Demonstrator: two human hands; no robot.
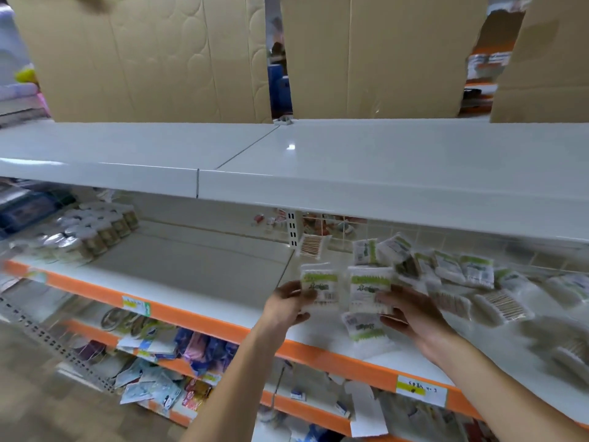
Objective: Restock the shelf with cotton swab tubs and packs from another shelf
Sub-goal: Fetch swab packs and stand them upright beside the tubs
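Both hands hold packs: left hand (288, 303) 1 pack (319, 288), right hand (411, 317) another (369, 287).

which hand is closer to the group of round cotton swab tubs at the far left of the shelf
Left. The left hand, holding a cotton swab pack, is mid-shelf, right of the tubs across bare shelf. The right hand is farther right, holding another pack.

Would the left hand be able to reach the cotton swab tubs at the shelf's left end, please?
Probably not right now: the left hand grips a cotton swab pack, and the cotton swab tubs sit far leftward, though the shelf between looks unobstructed.
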